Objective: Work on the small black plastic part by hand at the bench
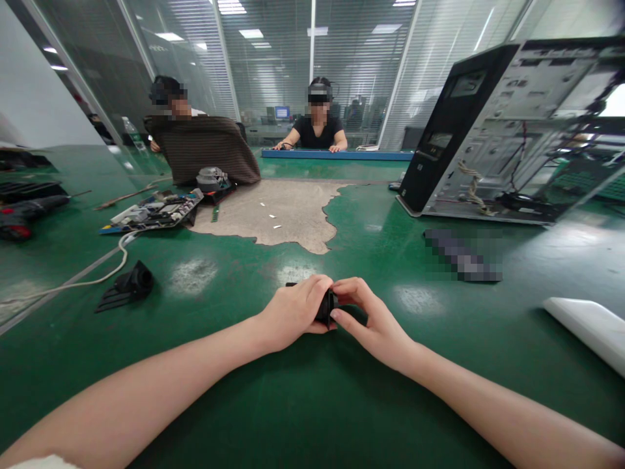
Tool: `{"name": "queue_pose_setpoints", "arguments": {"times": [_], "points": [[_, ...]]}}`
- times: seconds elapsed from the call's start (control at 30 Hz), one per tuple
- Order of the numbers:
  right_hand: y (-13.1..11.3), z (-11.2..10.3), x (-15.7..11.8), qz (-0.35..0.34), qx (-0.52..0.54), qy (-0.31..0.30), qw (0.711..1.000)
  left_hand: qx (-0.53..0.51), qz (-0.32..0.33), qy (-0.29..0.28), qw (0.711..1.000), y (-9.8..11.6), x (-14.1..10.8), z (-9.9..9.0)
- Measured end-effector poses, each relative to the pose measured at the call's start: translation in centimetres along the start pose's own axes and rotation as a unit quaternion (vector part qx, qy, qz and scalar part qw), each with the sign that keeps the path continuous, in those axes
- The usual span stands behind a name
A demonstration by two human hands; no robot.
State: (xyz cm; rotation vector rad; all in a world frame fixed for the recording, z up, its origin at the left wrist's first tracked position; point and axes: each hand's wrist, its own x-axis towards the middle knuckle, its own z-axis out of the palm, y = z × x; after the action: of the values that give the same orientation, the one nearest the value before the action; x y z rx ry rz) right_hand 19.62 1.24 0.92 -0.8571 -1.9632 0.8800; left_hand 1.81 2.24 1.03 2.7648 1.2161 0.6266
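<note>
My left hand [293, 309] is wrapped over a small black plastic part [325, 309], just above the green table [312, 404]. The fingertips and thumb of my right hand [374, 322] pinch the right-hand edge of this same part. Most of the part is hidden by my fingers, so its exact kind does not show. To the left lies another black plastic piece [129, 286], with a rounded opening and flat slats. Right of my hands is a dark elongated object [461, 255], blurred out.
An opened computer case [512, 137] stands at the right, near a white panel [588, 329]. Circuit boards [159, 210], a cable [117, 260], a black-and-red power tool [32, 212] and a brown cloth-like cover [205, 146] occupy the left. Two people sit across the table.
</note>
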Motion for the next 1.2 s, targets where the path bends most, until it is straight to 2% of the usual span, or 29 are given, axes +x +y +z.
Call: {"name": "queue_pose_setpoints", "arguments": {"times": [0.13, 0.2, 0.4, 0.5, 0.6, 0.77, 1.0, 1.2], "points": [[-0.01, 0.09, 0.03, 0.057, 0.04, -0.026, 0.997, -0.001, -0.001, 0.003, 1.0, -0.06, 0.0, 0.09], [0.02, 0.07, -0.04, 0.061, 0.039, -0.039, 0.997, -0.004, -0.002, 0.002, 1.0, -0.09, 0.0, 0.08], [0.19, -0.13, -0.23, -0.033, -0.057, -0.01, 0.998, -0.005, 0.001, -0.003, 1.0, -0.09, -0.09, -0.04], [0.13, -0.23, -0.13, -0.044, -0.065, -0.004, 0.997, -0.003, 0.005, 0.007, 1.0, -0.08, -0.13, 0.0], [0.07, -0.13, 0.03, -0.02, -0.023, -0.001, 1.0, 0.003, 0.006, 0.012, 1.0, -0.06, -0.12, 0.07], [0.14, 0.15, 0.07, 0.065, 0.054, -0.04, 0.996, 0.008, 0.003, 0.006, 1.0, 0.0, -0.06, 0.04], [0.17, -0.02, -0.23, -0.013, 0.014, -0.014, 1.0, 0.004, 0.007, 0.01, 1.0, -0.05, -0.13, -0.07], [0.04, 0.02, 0.01, -0.01, 0.018, -0.001, 1.0, 0.001, 0.011, 0.013, 1.0, -0.07, -0.08, -0.02]]}}
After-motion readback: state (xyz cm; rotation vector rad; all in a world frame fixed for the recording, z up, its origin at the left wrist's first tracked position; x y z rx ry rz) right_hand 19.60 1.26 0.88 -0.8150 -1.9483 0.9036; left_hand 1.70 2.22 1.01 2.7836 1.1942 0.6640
